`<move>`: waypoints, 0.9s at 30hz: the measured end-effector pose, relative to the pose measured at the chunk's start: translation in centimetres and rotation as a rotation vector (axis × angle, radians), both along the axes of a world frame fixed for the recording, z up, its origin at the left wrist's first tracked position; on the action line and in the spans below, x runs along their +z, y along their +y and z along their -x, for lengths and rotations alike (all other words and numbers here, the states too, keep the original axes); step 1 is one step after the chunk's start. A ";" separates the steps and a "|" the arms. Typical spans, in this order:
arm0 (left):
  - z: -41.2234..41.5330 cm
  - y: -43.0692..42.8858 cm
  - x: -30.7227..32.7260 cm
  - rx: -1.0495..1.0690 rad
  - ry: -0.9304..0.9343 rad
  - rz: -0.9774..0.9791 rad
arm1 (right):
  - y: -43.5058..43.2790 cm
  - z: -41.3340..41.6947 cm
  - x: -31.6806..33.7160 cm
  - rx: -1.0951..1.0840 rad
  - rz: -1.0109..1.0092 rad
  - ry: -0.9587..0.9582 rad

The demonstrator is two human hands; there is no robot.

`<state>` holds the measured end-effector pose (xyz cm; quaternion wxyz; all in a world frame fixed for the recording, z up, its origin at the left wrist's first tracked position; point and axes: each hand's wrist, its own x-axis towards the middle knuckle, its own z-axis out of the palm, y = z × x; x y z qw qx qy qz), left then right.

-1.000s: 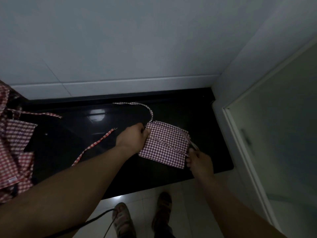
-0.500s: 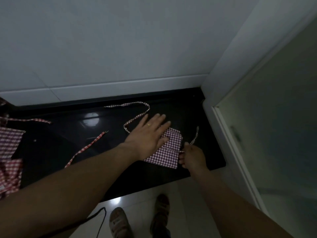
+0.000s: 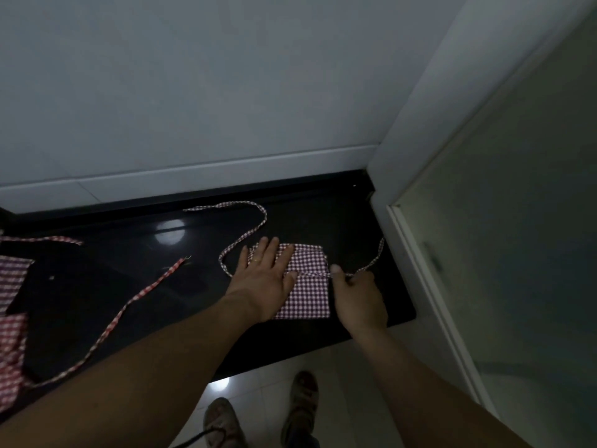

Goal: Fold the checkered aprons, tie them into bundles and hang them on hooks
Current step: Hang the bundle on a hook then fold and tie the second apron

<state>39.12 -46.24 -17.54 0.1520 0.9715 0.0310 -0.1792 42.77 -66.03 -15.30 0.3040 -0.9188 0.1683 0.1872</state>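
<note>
Worked at a glossy black stone countertop [image 3: 371,227], both bare forearms stretched forward over its near edge. Pressed the left hand [image 3: 263,279] flat, fingers [image 3: 269,250] straight and slightly spread, on the left half of a small folded square of purple-and-white checkered apron cloth [image 3: 307,292]. Wore a thin gold ring [image 3: 256,260] on one finger of that hand. Had the folded cloth lying on the countertop directly under that palm and reaching right as far as the right hand [image 3: 358,295].

Pinched the apron's narrow checkered tie strap [image 3: 376,260] with the right hand, thumb on top and the other fingers curled under, just at the cloth's right edge. Had that strap running across the cloth from beside the left thumb into the pinch, then trailing away beyond and to the right of the right hand towards a white door frame [image 3: 416,263].

Had a second checkered tie strap [image 3: 255,218] looping out from the left hand's little-finger side and curving away past the fingertips.

Saw a long red-and-white checkered strap [image 3: 129,308] lying well to the left of the left forearm, and further left a loose heap of red and purple checkered aprons [image 3: 11,276], cut off at the edge of view.

Stood in worn pale shoes [image 3: 300,405] on a glossy light tiled floor [image 3: 268,376], nearer than both wrists.
</note>
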 end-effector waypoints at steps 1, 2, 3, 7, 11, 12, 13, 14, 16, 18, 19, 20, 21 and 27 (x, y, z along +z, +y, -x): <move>-0.2 0.0 0.1 0.016 0.019 0.021 | 0.8 0.0 -0.2 0.057 -0.002 0.030; -0.4 0.0 0.3 0.032 0.038 0.048 | 1.4 0.0 -0.4 0.108 0.005 0.060; -0.8 0.1 0.6 0.048 0.050 0.073 | 1.8 -0.1 -0.8 0.137 0.015 0.079; -3.8 2.2 2.6 0.015 0.089 0.010 | 2.0 -0.4 -1.8 0.104 0.018 0.100; -6.0 2.7 4.0 -0.047 0.331 0.014 | 2.0 0.1 -2.1 0.125 0.046 0.054; -5.8 2.7 3.9 -0.062 0.353 0.030 | 2.0 0.2 -2.2 0.122 0.038 0.049; -5.6 2.5 3.6 -0.071 0.367 0.053 | 2.0 0.3 -2.4 0.117 0.028 0.051; -5.1 2.5 3.2 -0.071 0.377 0.096 | 2.1 0.4 -2.4 0.121 0.025 0.041; -4.2 2.2 2.9 -0.074 0.353 0.175 | 2.3 0.7 -2.3 0.148 0.071 -0.001; -3.6 1.9 3.1 -0.080 0.296 0.248 | 2.1 0.6 -2.5 0.176 0.092 -0.055; -3.4 1.7 3.2 -0.080 0.285 0.295 | 2.0 0.4 -2.6 0.181 0.045 -0.033; -3.1 1.5 3.3 -0.084 0.279 0.342 | 2.1 0.2 -2.4 0.170 -0.025 0.018; -2.9 1.5 3.5 -0.093 0.269 0.379 | 2.3 -0.1 -2.3 0.137 -0.127 0.068; -2.9 2.6 6.8 -0.294 -0.170 0.168 | 3.6 -2.5 1.8 -0.423 -0.993 0.412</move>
